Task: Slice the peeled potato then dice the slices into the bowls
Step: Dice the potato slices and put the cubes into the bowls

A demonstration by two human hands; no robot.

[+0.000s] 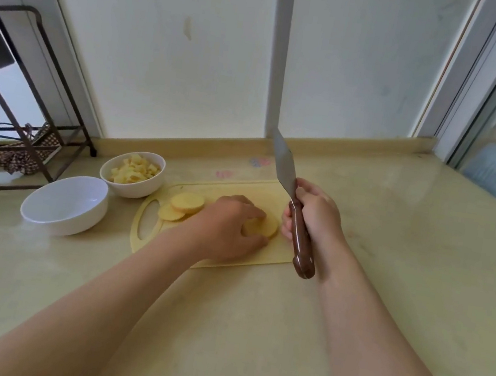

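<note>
On the pale yellow cutting board point(275, 258), my left hand point(228, 226) holds a small stack of potato slices point(266, 230) between curled fingers and thumb. More round slices point(184, 205) lie piled at the board's left end. My right hand point(316, 217) grips the brown wooden handle of a knife point(285, 167), whose blade is raised above the board's right end and points up and away. A white bowl point(139, 186) of diced potato stands behind the board's left end. An empty white bowl point(75, 216) sits nearer, further left.
The beige counter point(393, 241) runs to a frosted window behind and a glass pane at right. A dark metal rack point(38, 137) with a patterned cloth and a green bundle stands at far left. The counter's front edge falls away at lower right.
</note>
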